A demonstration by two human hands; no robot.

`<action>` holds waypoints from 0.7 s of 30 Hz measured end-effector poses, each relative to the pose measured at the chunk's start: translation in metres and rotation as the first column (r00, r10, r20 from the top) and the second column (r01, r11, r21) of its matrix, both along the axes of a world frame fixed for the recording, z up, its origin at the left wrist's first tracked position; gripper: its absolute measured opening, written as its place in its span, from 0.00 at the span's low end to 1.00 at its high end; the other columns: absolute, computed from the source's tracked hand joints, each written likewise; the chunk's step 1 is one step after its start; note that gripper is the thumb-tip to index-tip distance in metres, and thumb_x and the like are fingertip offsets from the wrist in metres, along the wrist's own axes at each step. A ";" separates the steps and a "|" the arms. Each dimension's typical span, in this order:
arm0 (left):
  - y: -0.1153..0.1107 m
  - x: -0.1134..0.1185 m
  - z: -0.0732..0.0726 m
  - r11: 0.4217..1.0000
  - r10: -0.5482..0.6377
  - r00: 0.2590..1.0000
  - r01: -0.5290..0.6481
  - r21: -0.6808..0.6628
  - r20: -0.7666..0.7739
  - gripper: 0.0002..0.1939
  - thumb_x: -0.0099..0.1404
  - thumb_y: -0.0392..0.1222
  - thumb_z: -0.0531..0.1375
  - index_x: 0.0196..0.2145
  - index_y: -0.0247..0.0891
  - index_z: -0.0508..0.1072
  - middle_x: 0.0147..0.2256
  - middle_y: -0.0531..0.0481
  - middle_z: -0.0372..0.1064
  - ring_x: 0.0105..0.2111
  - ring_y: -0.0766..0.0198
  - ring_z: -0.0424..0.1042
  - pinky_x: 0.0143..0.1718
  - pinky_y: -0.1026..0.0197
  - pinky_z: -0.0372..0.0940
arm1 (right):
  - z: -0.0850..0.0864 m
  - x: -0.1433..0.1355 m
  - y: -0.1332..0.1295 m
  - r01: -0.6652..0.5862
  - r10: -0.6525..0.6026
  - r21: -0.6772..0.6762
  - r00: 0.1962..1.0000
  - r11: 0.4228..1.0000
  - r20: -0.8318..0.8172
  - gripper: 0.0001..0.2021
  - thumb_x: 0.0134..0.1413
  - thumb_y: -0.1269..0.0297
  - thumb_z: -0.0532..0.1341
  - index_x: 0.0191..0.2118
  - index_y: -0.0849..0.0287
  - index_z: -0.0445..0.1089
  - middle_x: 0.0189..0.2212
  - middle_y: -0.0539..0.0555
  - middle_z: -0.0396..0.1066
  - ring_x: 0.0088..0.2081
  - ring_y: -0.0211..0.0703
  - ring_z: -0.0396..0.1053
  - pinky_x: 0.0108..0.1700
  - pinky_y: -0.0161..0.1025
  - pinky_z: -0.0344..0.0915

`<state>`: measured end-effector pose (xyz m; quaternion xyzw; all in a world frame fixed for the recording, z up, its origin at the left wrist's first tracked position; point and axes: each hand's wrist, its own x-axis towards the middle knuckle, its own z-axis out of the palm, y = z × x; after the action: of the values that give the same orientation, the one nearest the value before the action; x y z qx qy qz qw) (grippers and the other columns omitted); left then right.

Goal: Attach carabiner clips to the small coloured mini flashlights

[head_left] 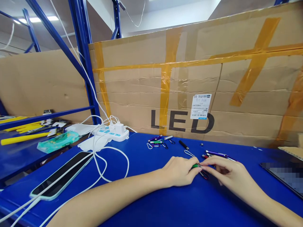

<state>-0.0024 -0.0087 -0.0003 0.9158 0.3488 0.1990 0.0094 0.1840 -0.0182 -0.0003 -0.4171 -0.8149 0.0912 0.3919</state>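
Observation:
My left hand (181,171) is closed around a small green tube (196,165), whose end sticks out between thumb and forefinger. The thumb and forefinger of my right hand (224,170) pinch together at that end; what exactly they hold is too small to make out. Below the fingertips a dark looped cord shows on the blue table (151,195). Just behind my hands lie a black tube (183,145) with a pale strap loop and, to its right, a blue-purple tube (216,153). Red pieces are partly hidden by my right hand.
Several small coloured tubes with clips (156,142) lie farther back. At left are a phone (62,175), loose white cables and a power strip (115,134). A dark device (284,178) sits at right. A large cardboard panel (132,104) stands behind the table.

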 end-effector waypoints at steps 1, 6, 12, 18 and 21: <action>0.000 0.000 0.000 1.000 0.005 1.000 -0.005 0.006 -0.006 0.12 0.68 0.46 0.43 0.40 0.41 0.62 0.34 0.52 0.72 0.33 0.58 0.73 0.29 0.61 0.64 | 0.001 -0.002 -0.001 0.010 -0.012 -0.056 0.999 0.998 -0.034 0.12 0.49 0.54 0.58 0.30 0.56 0.72 0.23 0.52 0.71 0.15 0.33 0.60 0.18 0.34 0.60; 0.002 0.001 0.001 0.999 0.032 0.998 -0.032 0.019 -0.044 0.11 0.67 0.45 0.43 0.39 0.42 0.62 0.34 0.52 0.72 0.33 0.58 0.72 0.28 0.62 0.63 | 0.011 -0.013 -0.010 -0.085 -0.108 -0.432 0.909 0.898 -0.403 0.16 0.43 0.51 0.61 0.33 0.60 0.70 0.17 0.49 0.64 0.18 0.35 0.60 0.18 0.34 0.59; 0.003 0.004 0.001 1.000 0.011 0.999 -0.011 -0.016 -0.035 0.07 0.62 0.42 0.48 0.30 0.40 0.64 0.28 0.55 0.70 0.27 0.64 0.70 0.25 0.66 0.57 | 0.023 -0.025 -0.028 -0.621 -0.348 -0.557 0.436 0.551 -0.830 0.16 0.44 0.61 0.61 0.17 0.59 0.53 0.13 0.43 0.50 0.15 0.28 0.50 0.17 0.28 0.54; 0.006 0.005 0.003 0.997 -0.010 1.000 0.007 -0.075 -0.030 0.08 0.62 0.42 0.48 0.28 0.39 0.64 0.26 0.55 0.68 0.26 0.65 0.68 0.23 0.67 0.52 | 0.027 -0.036 -0.048 -0.766 -0.356 -0.588 0.490 0.259 -0.796 0.17 0.51 0.65 0.53 0.15 0.60 0.50 0.11 0.43 0.48 0.13 0.27 0.47 0.16 0.27 0.50; 0.005 0.006 0.004 0.995 -0.012 0.999 0.007 -0.096 -0.051 0.07 0.60 0.42 0.49 0.27 0.39 0.64 0.28 0.56 0.69 0.27 0.65 0.67 0.22 0.66 0.50 | 0.026 -0.037 -0.054 -0.745 -0.289 -0.654 0.602 0.134 -0.744 0.14 0.51 0.65 0.52 0.17 0.60 0.53 0.12 0.43 0.49 0.14 0.27 0.49 0.17 0.26 0.52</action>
<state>0.0031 -0.0035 0.0040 0.9207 0.3537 0.1586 0.0452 0.1467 -0.0726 0.0253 -0.3280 -0.3731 0.8144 0.3000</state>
